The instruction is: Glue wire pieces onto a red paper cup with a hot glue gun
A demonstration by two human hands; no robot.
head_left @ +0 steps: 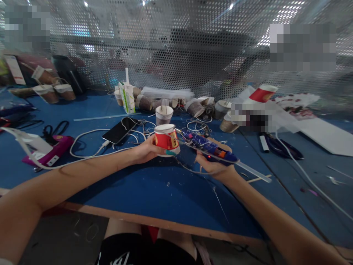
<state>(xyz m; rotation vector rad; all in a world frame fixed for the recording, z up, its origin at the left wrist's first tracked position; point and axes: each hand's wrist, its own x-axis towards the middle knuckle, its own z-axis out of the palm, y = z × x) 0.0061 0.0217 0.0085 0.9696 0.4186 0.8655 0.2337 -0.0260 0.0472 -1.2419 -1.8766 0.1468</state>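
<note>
My left hand (149,150) is wrapped round a red and white paper cup (166,140), held upright above the blue table. In my right hand (211,166) is a blue glue gun (209,146), its nozzle pointing left at the cup's upper rim; whether the tip touches cannot be made out. A clear glue stick (254,171) sticks out of the gun's back end. A strand of brown cord (190,170) hangs in a loop from the cup towards my right hand. Just behind the held cup stands a cord-wrapped cup (163,116).
A phone (120,131) with a white cable lies to the left, near a purple device (52,150). Several cord-wrapped cups, a drink carton (127,97) and strips line the back by a perforated metal screen (154,48). At right are another red cup (262,93) and a white board (327,134).
</note>
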